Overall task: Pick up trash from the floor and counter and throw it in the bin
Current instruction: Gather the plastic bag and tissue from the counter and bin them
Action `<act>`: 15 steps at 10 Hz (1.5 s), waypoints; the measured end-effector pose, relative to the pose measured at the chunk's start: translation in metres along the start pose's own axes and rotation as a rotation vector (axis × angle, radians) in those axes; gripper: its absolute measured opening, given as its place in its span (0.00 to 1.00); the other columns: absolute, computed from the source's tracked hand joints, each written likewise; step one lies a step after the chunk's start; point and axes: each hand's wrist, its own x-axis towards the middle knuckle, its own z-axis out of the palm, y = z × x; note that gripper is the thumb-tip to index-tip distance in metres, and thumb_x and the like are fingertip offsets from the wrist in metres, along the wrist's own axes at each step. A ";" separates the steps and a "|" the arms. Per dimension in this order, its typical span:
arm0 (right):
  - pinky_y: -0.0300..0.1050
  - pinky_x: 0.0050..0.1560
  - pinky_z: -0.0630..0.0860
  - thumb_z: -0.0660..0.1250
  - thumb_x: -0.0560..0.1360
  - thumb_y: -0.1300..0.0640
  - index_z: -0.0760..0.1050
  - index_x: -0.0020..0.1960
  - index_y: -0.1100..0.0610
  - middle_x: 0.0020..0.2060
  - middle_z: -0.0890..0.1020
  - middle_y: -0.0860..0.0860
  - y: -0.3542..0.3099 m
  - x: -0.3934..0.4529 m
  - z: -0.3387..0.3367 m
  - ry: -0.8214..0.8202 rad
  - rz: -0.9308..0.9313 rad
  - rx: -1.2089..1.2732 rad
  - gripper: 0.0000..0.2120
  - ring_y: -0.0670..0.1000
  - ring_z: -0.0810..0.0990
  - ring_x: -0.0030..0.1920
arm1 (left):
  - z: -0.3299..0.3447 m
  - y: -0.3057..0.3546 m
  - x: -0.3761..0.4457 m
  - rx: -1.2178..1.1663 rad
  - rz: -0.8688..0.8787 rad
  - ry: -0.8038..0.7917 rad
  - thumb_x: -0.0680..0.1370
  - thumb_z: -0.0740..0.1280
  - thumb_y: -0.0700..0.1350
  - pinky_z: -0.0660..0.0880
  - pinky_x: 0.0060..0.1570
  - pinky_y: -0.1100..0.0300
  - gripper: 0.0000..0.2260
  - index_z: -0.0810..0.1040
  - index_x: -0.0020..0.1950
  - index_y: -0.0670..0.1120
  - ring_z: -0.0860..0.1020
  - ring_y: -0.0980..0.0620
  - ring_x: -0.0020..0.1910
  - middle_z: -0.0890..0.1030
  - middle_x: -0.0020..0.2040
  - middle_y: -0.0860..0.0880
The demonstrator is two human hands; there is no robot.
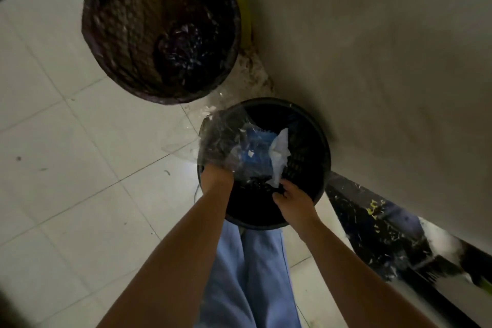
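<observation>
A small black round bin (316, 130) stands on the floor against the wall, right in front of my legs. Over its mouth I hold a bundle of trash: a crumpled clear plastic bag (223, 138) with something blue (257, 146) inside and a white paper scrap (281, 149). My left hand (217, 174) grips the clear plastic at the bin's near left rim. Fingers of my right hand (290, 198) are closed on the lower end of the white paper, just above the bin's near rim.
A bigger dark woven basket (117, 34) lined with a dark bag stands farther away on the white tiled floor (80, 168). A grey wall (372, 61) runs along the right. A dark speckled ledge (386, 234) juts out at lower right. Small debris lies on the tiles.
</observation>
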 end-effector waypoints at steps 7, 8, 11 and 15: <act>0.42 0.70 0.63 0.57 0.80 0.61 0.63 0.71 0.63 0.70 0.69 0.59 -0.079 -0.067 -0.027 0.110 -0.549 -0.507 0.20 0.56 0.68 0.70 | -0.113 -0.008 -0.106 -0.156 0.511 0.260 0.78 0.67 0.46 0.68 0.68 0.50 0.32 0.54 0.76 0.41 0.68 0.41 0.71 0.67 0.73 0.39; 0.43 0.73 0.58 0.57 0.80 0.60 0.57 0.74 0.63 0.73 0.64 0.59 -0.093 -0.027 -0.025 0.154 -0.561 -0.436 0.24 0.56 0.62 0.74 | -0.100 0.006 -0.069 -0.140 0.561 0.230 0.80 0.63 0.42 0.70 0.64 0.51 0.25 0.59 0.74 0.41 0.73 0.40 0.66 0.72 0.69 0.39; 0.40 0.52 0.73 0.55 0.81 0.59 0.67 0.69 0.62 0.60 0.77 0.61 -0.068 0.062 -0.006 -0.102 -0.354 -0.475 0.18 0.58 0.76 0.61 | -0.033 -0.021 -0.006 0.487 0.404 -0.032 0.78 0.64 0.40 0.75 0.57 0.57 0.12 0.77 0.60 0.39 0.80 0.43 0.56 0.81 0.59 0.40; 0.33 0.51 0.72 0.66 0.72 0.43 0.78 0.57 0.65 0.53 0.82 0.62 0.048 0.101 0.000 -0.105 -0.710 -0.692 0.27 0.56 0.78 0.56 | 0.040 -0.007 0.065 0.334 0.344 0.140 0.82 0.56 0.35 0.69 0.66 0.53 0.14 0.71 0.66 0.35 0.74 0.40 0.65 0.75 0.65 0.36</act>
